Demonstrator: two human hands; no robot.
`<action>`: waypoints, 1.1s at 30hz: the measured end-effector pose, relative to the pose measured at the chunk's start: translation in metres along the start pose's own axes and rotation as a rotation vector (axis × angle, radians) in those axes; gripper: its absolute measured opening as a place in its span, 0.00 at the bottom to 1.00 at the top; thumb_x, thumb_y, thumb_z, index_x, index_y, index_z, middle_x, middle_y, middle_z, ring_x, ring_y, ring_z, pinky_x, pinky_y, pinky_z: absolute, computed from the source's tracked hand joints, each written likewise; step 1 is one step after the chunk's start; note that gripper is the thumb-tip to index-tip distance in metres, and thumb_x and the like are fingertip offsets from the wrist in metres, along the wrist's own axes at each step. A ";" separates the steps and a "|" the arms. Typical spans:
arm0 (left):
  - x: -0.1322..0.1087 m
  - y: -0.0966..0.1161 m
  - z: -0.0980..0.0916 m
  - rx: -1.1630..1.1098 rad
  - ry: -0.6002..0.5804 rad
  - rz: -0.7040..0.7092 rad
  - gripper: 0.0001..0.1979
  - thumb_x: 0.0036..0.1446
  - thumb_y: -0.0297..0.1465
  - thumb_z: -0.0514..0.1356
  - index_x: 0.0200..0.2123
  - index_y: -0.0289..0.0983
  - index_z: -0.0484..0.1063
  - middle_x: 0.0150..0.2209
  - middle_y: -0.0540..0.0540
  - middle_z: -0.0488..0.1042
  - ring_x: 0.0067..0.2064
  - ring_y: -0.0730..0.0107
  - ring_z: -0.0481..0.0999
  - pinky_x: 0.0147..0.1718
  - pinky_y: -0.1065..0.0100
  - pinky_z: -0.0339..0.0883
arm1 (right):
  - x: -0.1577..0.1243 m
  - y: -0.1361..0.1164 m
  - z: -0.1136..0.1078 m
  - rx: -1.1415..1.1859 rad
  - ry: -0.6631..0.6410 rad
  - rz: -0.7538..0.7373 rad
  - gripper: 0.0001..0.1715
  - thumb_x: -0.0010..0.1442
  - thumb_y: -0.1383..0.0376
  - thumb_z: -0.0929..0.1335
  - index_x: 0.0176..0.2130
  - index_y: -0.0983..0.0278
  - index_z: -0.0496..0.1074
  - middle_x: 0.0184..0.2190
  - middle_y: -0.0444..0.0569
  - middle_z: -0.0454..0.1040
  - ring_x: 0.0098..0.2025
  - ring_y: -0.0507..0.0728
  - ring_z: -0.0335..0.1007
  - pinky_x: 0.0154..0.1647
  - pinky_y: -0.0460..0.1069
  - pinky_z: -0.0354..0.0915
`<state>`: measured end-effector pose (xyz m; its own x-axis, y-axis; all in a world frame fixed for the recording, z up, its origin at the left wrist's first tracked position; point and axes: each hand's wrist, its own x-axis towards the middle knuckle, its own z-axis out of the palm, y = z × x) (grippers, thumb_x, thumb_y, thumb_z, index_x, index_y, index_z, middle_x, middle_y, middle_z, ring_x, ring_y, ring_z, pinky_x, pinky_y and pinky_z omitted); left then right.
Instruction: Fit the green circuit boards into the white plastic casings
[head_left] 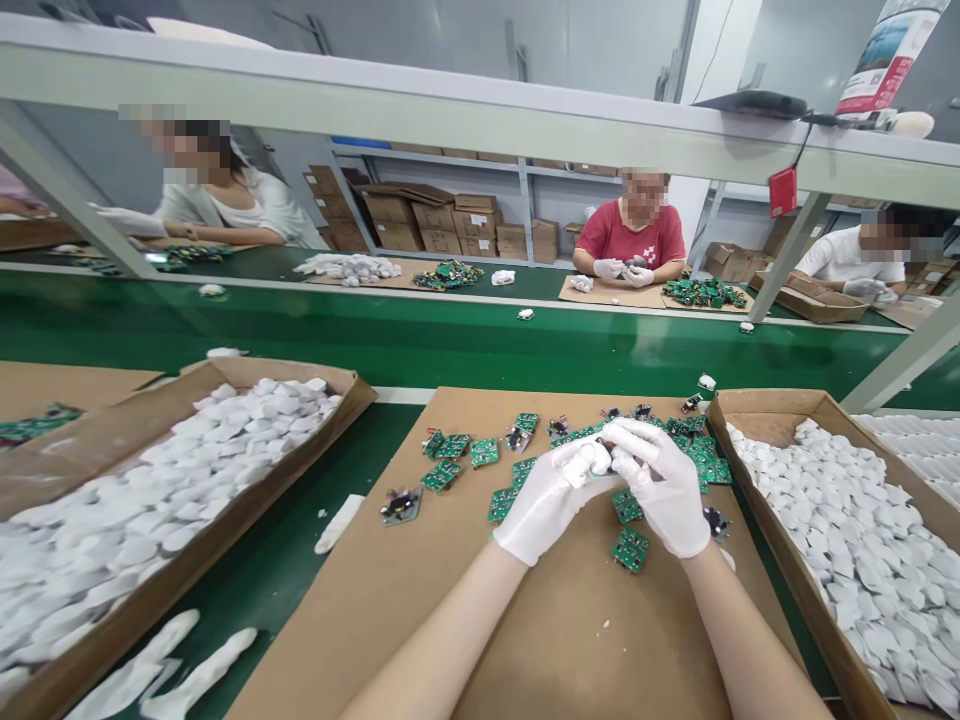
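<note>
**Bench entry: both hands on one white shell**

Left hand (547, 505), in a white glove, is clenched around a small white shell (587, 463). The shell sits at mid-bench, raised just above the cardboard sheet (450, 600). Right hand (667, 495), also gloved, meets it from the other side, with its fingers curled down onto the shell's end. A small dark part shows where the two hands join (too small to tell what it is).

Green circuit boards (630, 548) lie scattered on the sheet around and beneath the hands, most of them toward the far edge, a few just beside the right wrist.

Left box (247, 510): open cardboard, heaped with white shells, well apart from the hands. Right box (772, 545): the same contents, near the right hand.

A loose glove (199, 675) lies on the green surface at lower left.

Beyond the sheet runs the green belt (450, 340). Across it, a person in a red shirt (634, 235) sits with gloved hands together over another cardboard sheet.
</note>
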<state>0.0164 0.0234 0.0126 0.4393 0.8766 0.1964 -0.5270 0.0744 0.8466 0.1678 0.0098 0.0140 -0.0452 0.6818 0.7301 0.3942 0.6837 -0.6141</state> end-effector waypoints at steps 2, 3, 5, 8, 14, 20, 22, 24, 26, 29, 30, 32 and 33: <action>0.000 0.001 0.001 -0.003 0.012 0.000 0.18 0.58 0.41 0.62 0.24 0.35 0.65 0.29 0.50 0.60 0.34 0.72 0.64 0.36 0.68 0.69 | -0.001 0.000 -0.001 -0.047 -0.049 -0.046 0.18 0.67 0.63 0.65 0.54 0.55 0.74 0.51 0.51 0.76 0.52 0.57 0.74 0.53 0.51 0.71; -0.001 0.002 0.002 -0.003 0.025 0.001 0.18 0.57 0.41 0.63 0.24 0.35 0.66 0.29 0.50 0.61 0.34 0.72 0.64 0.35 0.69 0.69 | -0.002 0.000 -0.001 -0.053 -0.074 -0.065 0.19 0.67 0.61 0.64 0.56 0.56 0.73 0.52 0.52 0.75 0.53 0.58 0.73 0.54 0.52 0.70; -0.001 0.002 0.004 -0.007 0.055 -0.001 0.18 0.55 0.42 0.65 0.24 0.34 0.68 0.29 0.49 0.63 0.33 0.72 0.65 0.33 0.70 0.68 | -0.004 0.000 -0.001 -0.031 -0.114 -0.092 0.23 0.68 0.57 0.63 0.60 0.56 0.68 0.56 0.52 0.73 0.55 0.59 0.72 0.56 0.52 0.70; -0.002 0.001 0.006 -0.036 0.096 0.006 0.18 0.51 0.42 0.67 0.22 0.33 0.69 0.28 0.49 0.64 0.32 0.73 0.64 0.31 0.71 0.68 | -0.007 -0.001 0.001 0.031 -0.145 -0.085 0.26 0.69 0.53 0.61 0.63 0.54 0.63 0.59 0.51 0.70 0.60 0.60 0.67 0.60 0.54 0.67; -0.003 -0.001 0.003 -0.046 0.064 0.013 0.17 0.53 0.41 0.67 0.23 0.33 0.71 0.27 0.50 0.65 0.30 0.74 0.64 0.29 0.71 0.64 | -0.013 0.000 0.008 0.034 -0.181 -0.095 0.30 0.69 0.52 0.60 0.67 0.53 0.56 0.65 0.49 0.61 0.66 0.61 0.58 0.65 0.56 0.61; -0.002 0.000 0.004 -0.002 0.103 0.040 0.17 0.51 0.41 0.68 0.24 0.33 0.73 0.26 0.49 0.66 0.29 0.72 0.64 0.29 0.69 0.64 | -0.011 0.000 0.006 -0.072 -0.266 -0.144 0.35 0.67 0.52 0.62 0.69 0.52 0.49 0.68 0.48 0.55 0.68 0.62 0.53 0.65 0.56 0.61; -0.004 0.004 0.007 -0.027 0.089 0.045 0.17 0.51 0.41 0.68 0.22 0.34 0.71 0.25 0.49 0.64 0.29 0.72 0.63 0.29 0.68 0.64 | -0.010 -0.003 0.004 -0.045 -0.266 -0.134 0.36 0.67 0.50 0.61 0.69 0.50 0.48 0.69 0.48 0.54 0.68 0.63 0.54 0.64 0.57 0.61; -0.006 0.008 0.010 -0.077 0.061 0.015 0.15 0.51 0.39 0.67 0.22 0.34 0.71 0.26 0.48 0.65 0.31 0.69 0.65 0.32 0.66 0.65 | -0.009 -0.006 0.002 0.046 -0.219 -0.090 0.41 0.66 0.48 0.62 0.70 0.48 0.40 0.69 0.49 0.55 0.62 0.62 0.65 0.59 0.57 0.68; -0.007 0.011 0.010 -0.138 0.016 -0.007 0.12 0.50 0.36 0.68 0.23 0.34 0.72 0.27 0.47 0.65 0.35 0.65 0.68 0.35 0.64 0.66 | -0.010 -0.006 0.000 0.126 -0.172 -0.008 0.52 0.63 0.48 0.66 0.70 0.49 0.29 0.66 0.54 0.59 0.46 0.58 0.77 0.44 0.53 0.76; -0.006 0.012 0.006 -0.196 -0.054 -0.008 0.12 0.47 0.35 0.68 0.23 0.34 0.72 0.28 0.46 0.66 0.38 0.61 0.69 0.37 0.62 0.67 | -0.010 -0.001 -0.003 0.075 -0.186 0.069 0.58 0.59 0.57 0.72 0.71 0.52 0.33 0.58 0.55 0.71 0.37 0.54 0.76 0.36 0.48 0.75; -0.005 0.011 0.005 -0.211 -0.066 -0.018 0.11 0.47 0.35 0.68 0.24 0.34 0.73 0.28 0.46 0.66 0.37 0.62 0.69 0.38 0.61 0.67 | -0.009 0.001 -0.004 0.029 -0.201 0.062 0.55 0.59 0.60 0.73 0.71 0.53 0.38 0.56 0.54 0.73 0.40 0.55 0.76 0.40 0.48 0.75; -0.004 0.010 0.002 -0.243 -0.059 -0.055 0.10 0.48 0.36 0.66 0.29 0.33 0.76 0.26 0.47 0.65 0.34 0.64 0.69 0.38 0.61 0.67 | -0.008 0.006 -0.005 -0.041 -0.216 0.011 0.48 0.59 0.65 0.72 0.70 0.54 0.48 0.54 0.52 0.74 0.48 0.57 0.75 0.49 0.50 0.72; -0.003 0.010 0.001 -0.253 -0.044 -0.072 0.12 0.49 0.37 0.65 0.31 0.34 0.77 0.25 0.48 0.66 0.33 0.65 0.69 0.37 0.61 0.67 | -0.008 0.007 -0.006 -0.066 -0.218 -0.028 0.46 0.59 0.67 0.71 0.69 0.54 0.49 0.55 0.51 0.74 0.50 0.58 0.75 0.51 0.50 0.71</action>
<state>0.0104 0.0210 0.0209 0.5109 0.8435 0.1659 -0.6559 0.2577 0.7095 0.1762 0.0078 0.0057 -0.2511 0.7080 0.6601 0.4493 0.6892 -0.5684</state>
